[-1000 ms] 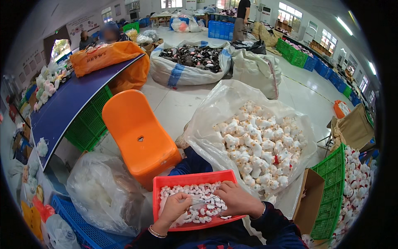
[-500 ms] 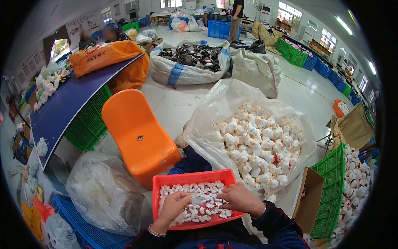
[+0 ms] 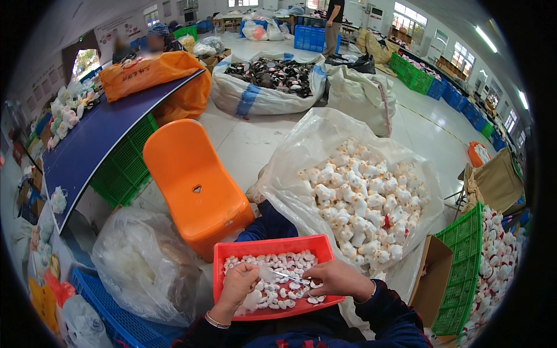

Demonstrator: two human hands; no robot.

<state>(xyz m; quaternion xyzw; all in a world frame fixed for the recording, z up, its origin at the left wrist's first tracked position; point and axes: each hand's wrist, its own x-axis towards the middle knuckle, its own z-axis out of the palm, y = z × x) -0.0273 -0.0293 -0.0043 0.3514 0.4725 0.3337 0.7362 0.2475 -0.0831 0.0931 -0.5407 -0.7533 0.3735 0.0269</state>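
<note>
Over a red plastic tray (image 3: pixel 272 246) in my lap, my two hands work close together. My left hand (image 3: pixel 238 284) is closed, its thumb and fingertips pinching a small white piece; a tuft of white stuffing (image 3: pixel 251 300) shows under its palm. My right hand (image 3: pixel 339 279) is closed round a slim silver tweezers-like tool (image 3: pixel 288 276), whose tip points at my left fingertips. Whether the tip touches the white piece is too small to tell. Many small white curved fabric pieces (image 3: pixel 284 262) lie in the tray around and below both hands.
An orange chair (image 3: pixel 194 185) stands ahead left, beside a clear bag of white stuffing (image 3: pixel 136 264) and a blue crate (image 3: pixel 110 307). Ahead right is a large clear bag (image 3: pixel 290 151) of white plush toys. A cardboard box (image 3: pixel 430 278) and green crate (image 3: pixel 464 261) stand right.
The silver tool's tip now shows more clearly near my left fingertips. My left hand has turned and shifted slightly; the right hand has moved a little.
</note>
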